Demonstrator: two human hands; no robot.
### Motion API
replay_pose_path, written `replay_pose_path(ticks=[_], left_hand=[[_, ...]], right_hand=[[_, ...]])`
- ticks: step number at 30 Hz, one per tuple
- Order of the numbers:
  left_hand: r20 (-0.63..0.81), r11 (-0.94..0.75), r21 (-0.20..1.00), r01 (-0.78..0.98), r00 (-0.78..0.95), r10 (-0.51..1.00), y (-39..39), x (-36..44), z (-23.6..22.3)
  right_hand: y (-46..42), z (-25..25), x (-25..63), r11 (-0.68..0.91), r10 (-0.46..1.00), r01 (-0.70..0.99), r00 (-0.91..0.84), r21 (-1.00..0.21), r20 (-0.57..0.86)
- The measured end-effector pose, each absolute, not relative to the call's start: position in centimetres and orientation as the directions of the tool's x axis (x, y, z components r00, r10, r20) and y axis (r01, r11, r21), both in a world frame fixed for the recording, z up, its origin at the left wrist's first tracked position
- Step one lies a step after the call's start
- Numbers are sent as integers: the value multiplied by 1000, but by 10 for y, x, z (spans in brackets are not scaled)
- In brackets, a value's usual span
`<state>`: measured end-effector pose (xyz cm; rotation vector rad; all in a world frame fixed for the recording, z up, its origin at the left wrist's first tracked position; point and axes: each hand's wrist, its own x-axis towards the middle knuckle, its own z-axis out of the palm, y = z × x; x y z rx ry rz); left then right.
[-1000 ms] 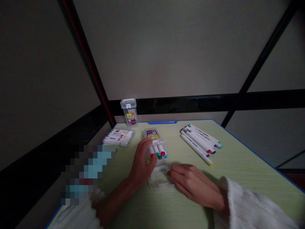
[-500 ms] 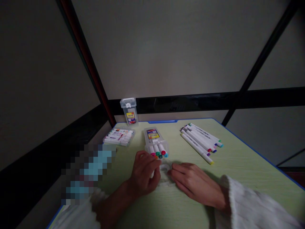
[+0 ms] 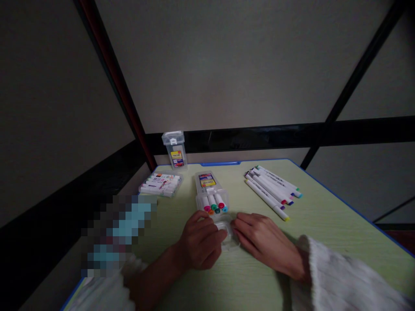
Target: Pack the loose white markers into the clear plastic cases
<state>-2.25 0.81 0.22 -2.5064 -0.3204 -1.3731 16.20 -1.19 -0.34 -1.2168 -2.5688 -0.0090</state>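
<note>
A clear plastic marker case [image 3: 206,179] lies on the table, its mouth facing me, with several white markers [image 3: 212,202] showing coloured caps inside. In front of the mouth sits the case's clear lid [image 3: 231,244], swung open. My left hand [image 3: 202,242] is curled at the lid's left side, one finger reaching over it. On the other side, my right hand [image 3: 262,244] has its fingers together, gripping the lid's right edge. Its thumb is hidden, and so is part of the left hand's hold.
To the right lies a loose pile of white markers [image 3: 269,185]. A clear lidded case [image 3: 175,150] stands upright at the back left, with a flat box of markers [image 3: 161,184] before it. The pale green table [image 3: 324,203] has a blue edge. A pixelated patch covers the left side.
My left hand has shifted slightly right, its finger now further over the lid. My right hand stays nearly in place, at the lid's right edge.
</note>
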Motion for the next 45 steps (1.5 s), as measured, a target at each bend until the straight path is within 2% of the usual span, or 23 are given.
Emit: replay_pose_path(ticks=[4,7,13,22,29,33,39,45], left_hand=[[852,-942,-124,313,521,61,8,-22,1],[849,-945,-133,300,526,47,6,-22,1],[836,-952,-140,272,547,33,3,-24,1],[817,-942,-191,275,577,3,2,-23,-2],[800,-937,-206,282,600,5,5,-22,-4],[783,-938,-208,277,622,10,4,-22,-4],[767,-937,-205,284,641,27,5,-23,-5],[774,-942,-211,263,633,4,6,-22,-4]], right_hand=[[-8,-4,165,518,838,846,-473,-123,272],[-4,-6,168,428,875,902,-395,-63,279],[-2,-10,175,314,902,945,-328,96,281],[3,-11,187,182,930,966,-229,182,288],[18,-7,216,-13,956,979,-48,206,290],[24,-10,229,-71,953,978,9,195,303],[29,-18,239,-98,951,982,45,160,307],[32,-27,242,-49,962,988,8,143,273]])
